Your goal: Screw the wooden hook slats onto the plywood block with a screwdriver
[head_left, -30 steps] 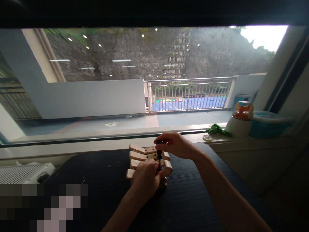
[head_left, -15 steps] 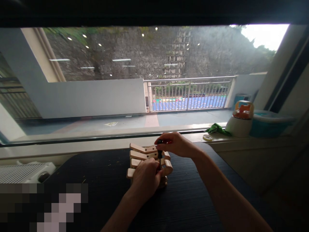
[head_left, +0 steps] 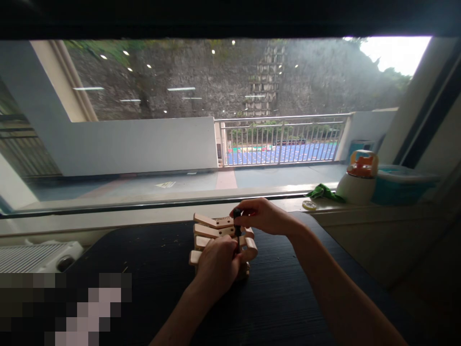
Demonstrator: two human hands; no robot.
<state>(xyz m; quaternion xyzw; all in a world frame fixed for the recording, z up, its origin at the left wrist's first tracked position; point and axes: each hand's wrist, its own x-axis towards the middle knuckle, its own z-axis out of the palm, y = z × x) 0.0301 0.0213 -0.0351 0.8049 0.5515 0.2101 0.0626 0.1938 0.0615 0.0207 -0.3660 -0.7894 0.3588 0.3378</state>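
A small wooden assembly (head_left: pixel 212 229) of several pale slats stands on the dark ribbed mat (head_left: pixel 288 298) in front of the window. My left hand (head_left: pixel 216 266) is wrapped round its near side, fingers closed on the wood. My right hand (head_left: pixel 262 215) is pinched on the top of a small black screwdriver (head_left: pixel 236 222), which stands upright with its tip down in the assembly. The lower part of the assembly is hidden behind my left hand.
On the sill at the right stand a white and orange pot (head_left: pixel 358 180), a teal container (head_left: pixel 403 185), a green cloth (head_left: pixel 324 193) and a small round lid (head_left: pixel 309 205). A white ribbed appliance (head_left: pixel 36 257) lies at the left. Glass window just behind the mat.
My right hand's fingers have shifted slightly on the screwdriver's top, as if turning it. The left hand and the wooden assembly have stayed in place.
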